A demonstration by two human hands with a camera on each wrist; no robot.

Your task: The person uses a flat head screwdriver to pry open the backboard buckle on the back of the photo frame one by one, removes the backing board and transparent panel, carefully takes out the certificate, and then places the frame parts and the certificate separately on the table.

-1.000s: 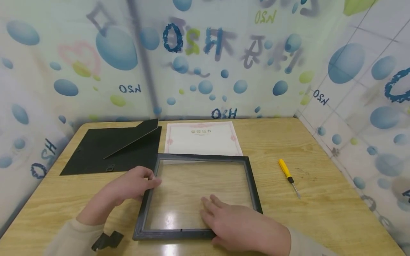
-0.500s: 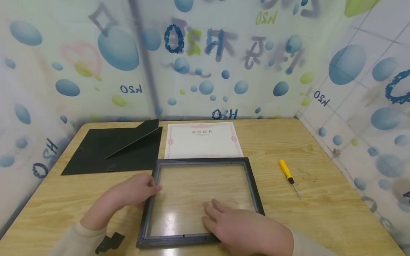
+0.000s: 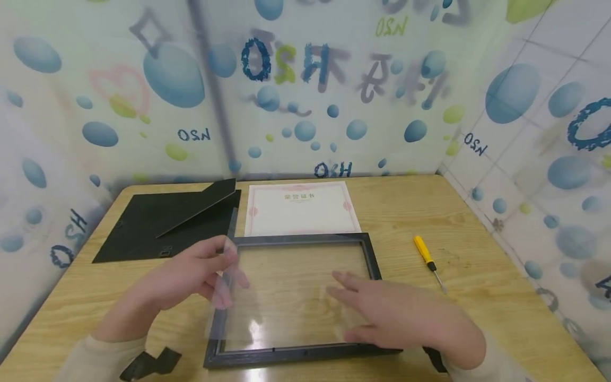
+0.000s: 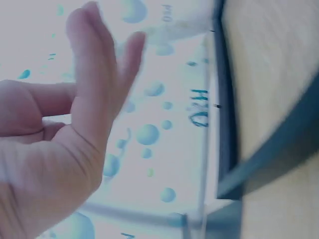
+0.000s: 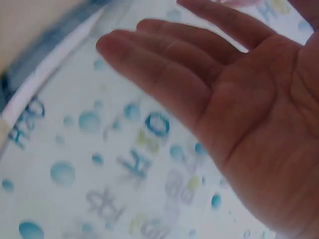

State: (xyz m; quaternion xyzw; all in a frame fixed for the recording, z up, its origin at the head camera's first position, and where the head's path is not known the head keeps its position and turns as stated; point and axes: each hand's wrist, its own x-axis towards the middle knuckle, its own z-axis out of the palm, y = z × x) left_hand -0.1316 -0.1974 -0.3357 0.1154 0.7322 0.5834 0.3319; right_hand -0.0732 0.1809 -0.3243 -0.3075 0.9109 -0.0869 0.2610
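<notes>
A clear sheet [image 3: 216, 326] is raised at its left side above a black picture frame [image 3: 286, 353], which lies on the wooden table. My left hand [image 3: 186, 273] pinches the sheet's left edge; some fingers show through it. Over the right part of the frame hovers my right hand [image 3: 406, 313], fingers straight and spread, holding nothing. In the right wrist view the palm and fingers of the right hand [image 5: 234, 99] are extended. The left wrist view has the left hand [image 4: 75, 124] beside the dark frame edge [image 4: 227, 109], with the wall print behind.
A black backing board [image 3: 138, 223] with a propped stand flap [image 3: 210, 199] lies at the back left. Behind the frame is a white certificate [image 3: 300, 212] with a pink border. A yellow-handled screwdriver [image 3: 422, 249] lies to the right. Printed walls enclose the table [image 3: 477, 329].
The clear sheet's left edge has come up out of the frame in my left hand. My right hand has lifted off the frame and shifted right.
</notes>
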